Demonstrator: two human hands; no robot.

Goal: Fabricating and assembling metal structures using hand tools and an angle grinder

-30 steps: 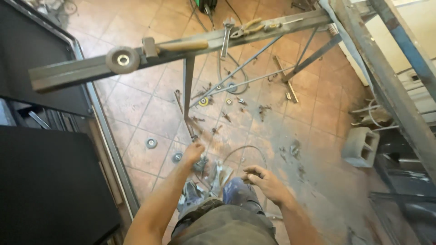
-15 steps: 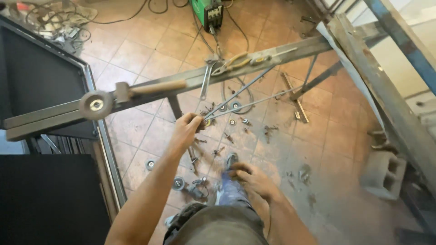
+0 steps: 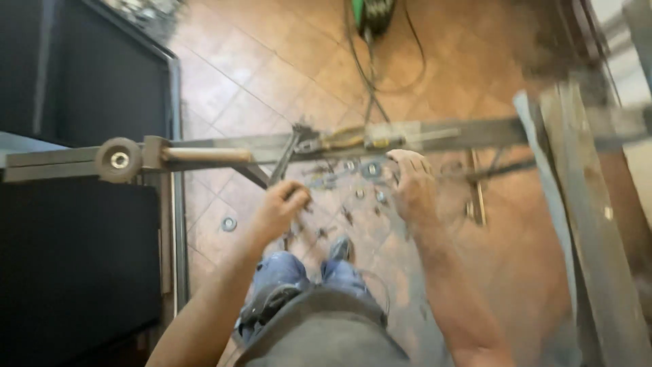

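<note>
The floor (image 3: 272, 75) is made of brown-orange tiles set in a diagonal pattern, and many small metal parts lie on it under the work. At the far left there is a big dark panel (image 3: 75, 272) with a thin metal frame along its right edge. Across the middle of the view a long grey metal bar (image 3: 475, 132) runs from left to right. Near its left end a round metal wheel (image 3: 119, 160) is fixed, and just beside this wheel lies a wooden handle (image 3: 204, 155), along the bar. A washer (image 3: 229, 223) lies alone on a tile below. The left hand (image 3: 280, 207) is closed around a thin dark metal rod (image 3: 285, 153) that goes up in a slant to the bar; the fingers are curled, and the exact grip is blurred. At the top, a green machine (image 3: 373, 13) stands on the floor with dark cables coming down from it to the bar. The right hand (image 3: 411, 183) is just under the bar, with fingers bent at its lower edge; I cannot tell if it grips something. At the right stands a slanted grey beam (image 3: 598, 258).
</note>
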